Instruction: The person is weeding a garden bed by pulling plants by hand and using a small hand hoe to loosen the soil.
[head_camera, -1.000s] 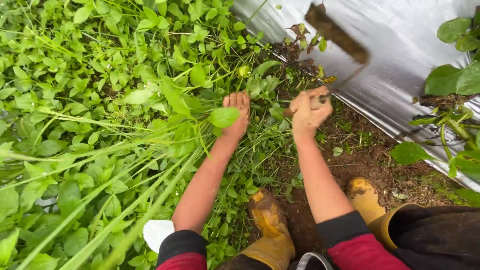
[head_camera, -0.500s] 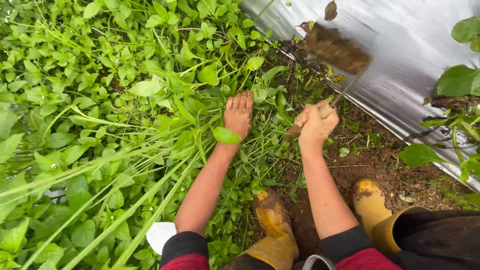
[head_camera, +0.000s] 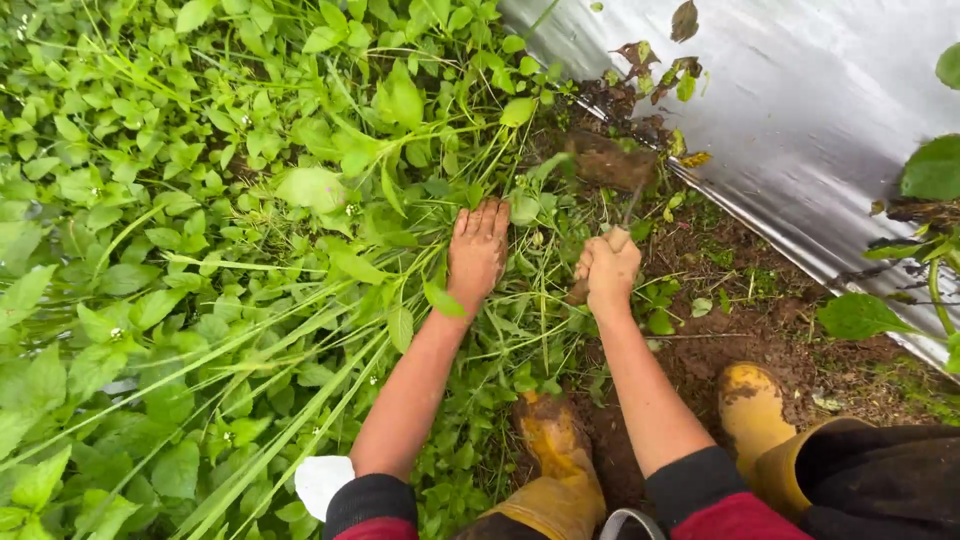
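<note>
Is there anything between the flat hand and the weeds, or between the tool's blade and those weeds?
Nothing visible. The left hand lies flat, pressing directly on the weeds. The right hand grips a hand tool whose muddy blade sits at the weeds' edge, above bare soil.

Small hand hoe (head_camera: 612, 168): mud-caked brown blade, blurred, sunk among green weeds (head_camera: 300, 200) near the edge of bare soil; thin shank ran down to a handle hidden in the closed right hand (head_camera: 608, 272). Weeds: dense, leafy, long-stemmed, pressed flat under the open left hand (head_camera: 478, 250).
</note>
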